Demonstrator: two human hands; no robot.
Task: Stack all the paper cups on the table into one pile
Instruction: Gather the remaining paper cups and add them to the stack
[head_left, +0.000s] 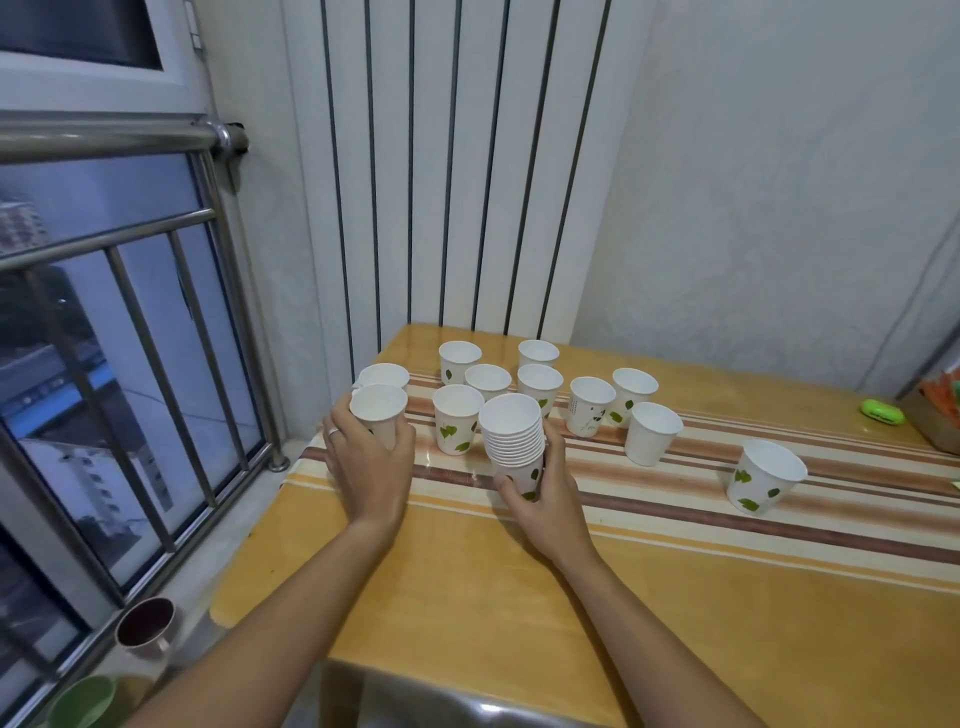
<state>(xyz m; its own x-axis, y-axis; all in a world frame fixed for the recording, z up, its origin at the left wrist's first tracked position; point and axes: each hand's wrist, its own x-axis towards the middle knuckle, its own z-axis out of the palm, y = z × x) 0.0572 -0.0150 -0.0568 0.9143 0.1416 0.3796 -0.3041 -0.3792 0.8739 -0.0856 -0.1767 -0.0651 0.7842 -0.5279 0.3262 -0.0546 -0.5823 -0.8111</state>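
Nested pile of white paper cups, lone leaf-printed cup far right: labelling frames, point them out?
Nested pile of white paper cups (514, 441), head view, stacked rims.
Lone leaf-printed cup (759, 483), head view, side wall.

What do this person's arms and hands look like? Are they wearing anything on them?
Both forearms are bare, with no sleeves, gloves or watch in view. The left hand wears a pale, silvery ring on one of its fingers. The right hand shows no ring or other jewellery on the parts that can be seen.
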